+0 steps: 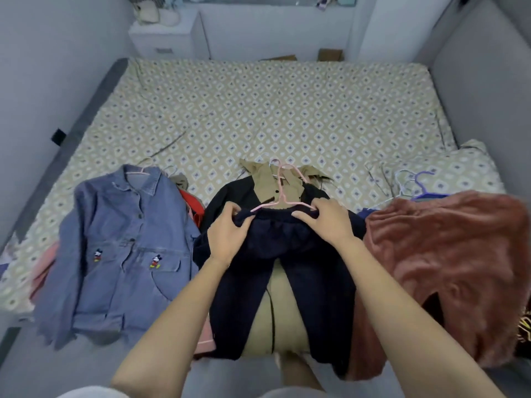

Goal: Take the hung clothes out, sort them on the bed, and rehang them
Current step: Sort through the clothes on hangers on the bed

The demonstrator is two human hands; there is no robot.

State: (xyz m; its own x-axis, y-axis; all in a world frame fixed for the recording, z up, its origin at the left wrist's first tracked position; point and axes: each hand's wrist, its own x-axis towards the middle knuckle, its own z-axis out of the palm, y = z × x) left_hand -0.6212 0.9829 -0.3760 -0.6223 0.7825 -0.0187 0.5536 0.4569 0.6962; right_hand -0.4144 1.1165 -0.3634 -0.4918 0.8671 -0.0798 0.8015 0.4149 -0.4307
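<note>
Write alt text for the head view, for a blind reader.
Left hand and right hand hold the waistband of dark trousers at a pink hanger, over a beige coat on a patterned bed. A denim jacket lies to the left, a fluffy pink garment to the right.

The trousers [287, 268] lie on the near edge of the bed [258, 110], at 6 o'clock. A coat [287, 185] lies under them and sticks out at 12 o'clock. A hanger [283, 193] rests on the coat, touching the top of the trousers. The jean jacket [123, 239] lies at 9 o'clock from the trousers, and the fluffy top [445, 268] at 3 o'clock. Loose hangers [413, 183] lie just behind the fluffy top. A small cabinet [163, 38] stands behind the bed at 11 o'clock.
</note>
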